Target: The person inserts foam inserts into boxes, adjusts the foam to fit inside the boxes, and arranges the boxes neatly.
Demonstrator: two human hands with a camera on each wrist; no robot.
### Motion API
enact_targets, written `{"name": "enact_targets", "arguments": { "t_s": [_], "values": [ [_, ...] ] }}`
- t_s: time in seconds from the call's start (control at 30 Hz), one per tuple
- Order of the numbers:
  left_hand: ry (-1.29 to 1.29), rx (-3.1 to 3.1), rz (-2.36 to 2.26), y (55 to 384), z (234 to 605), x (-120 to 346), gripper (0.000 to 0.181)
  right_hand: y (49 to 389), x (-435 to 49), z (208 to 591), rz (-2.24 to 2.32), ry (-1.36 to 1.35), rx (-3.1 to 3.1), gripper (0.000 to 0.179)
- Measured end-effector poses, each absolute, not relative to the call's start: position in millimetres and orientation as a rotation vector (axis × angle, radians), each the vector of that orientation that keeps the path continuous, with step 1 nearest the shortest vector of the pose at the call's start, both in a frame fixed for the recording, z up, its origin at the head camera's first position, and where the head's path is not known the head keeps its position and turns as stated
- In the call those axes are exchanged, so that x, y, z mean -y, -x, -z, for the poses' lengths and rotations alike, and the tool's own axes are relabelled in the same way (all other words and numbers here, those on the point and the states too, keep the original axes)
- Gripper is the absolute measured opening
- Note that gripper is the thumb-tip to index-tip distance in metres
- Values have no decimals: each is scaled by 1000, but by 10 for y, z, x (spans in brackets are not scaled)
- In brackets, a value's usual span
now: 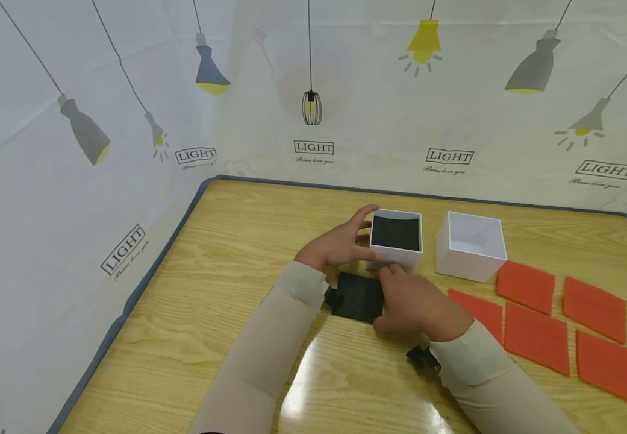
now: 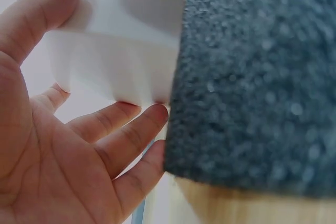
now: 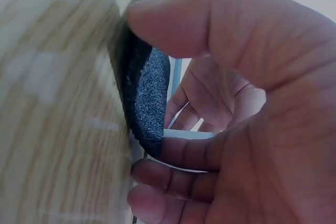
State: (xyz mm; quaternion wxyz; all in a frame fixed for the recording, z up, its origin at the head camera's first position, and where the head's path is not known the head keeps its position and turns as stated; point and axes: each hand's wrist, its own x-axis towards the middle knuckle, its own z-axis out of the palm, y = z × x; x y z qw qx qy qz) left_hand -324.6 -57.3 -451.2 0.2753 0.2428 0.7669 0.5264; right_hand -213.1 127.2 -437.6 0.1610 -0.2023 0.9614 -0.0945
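Note:
My left hand (image 1: 340,244) holds the left white box (image 1: 408,259) at its left side, the thumb on the near wall. Inside that box lies black foam (image 1: 396,233), just below the rim. In front of the box my right hand (image 1: 413,301) pinches a square black foam sheet (image 1: 358,295) by its right edge. The right wrist view shows this sheet (image 3: 152,93) bent between thumb and fingers, close to the tabletop. Its grainy surface (image 2: 257,87) fills the right of the left wrist view, covering part of the box.
To the right stands a second white box (image 1: 456,262), open at the top, with no contents visible. Several red square sheets (image 1: 538,334) lie flat on the wooden table (image 1: 210,289) at the right. A printed white curtain (image 1: 367,120) rises behind the table's dark edge.

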Motion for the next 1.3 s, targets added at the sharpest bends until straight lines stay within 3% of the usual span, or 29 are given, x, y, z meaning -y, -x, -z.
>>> {"name": "enact_targets", "arguments": {
  "t_s": [0.7,1.3],
  "values": [
    [-670,-2066,-1433,3255,4544,572,106,2130,-1264,4341,423,619,-2695,109],
    [-685,-2087,-1407,3252,4539,573,104,2131,-1264,4366,550,664,-2741,93]
  ]
}}
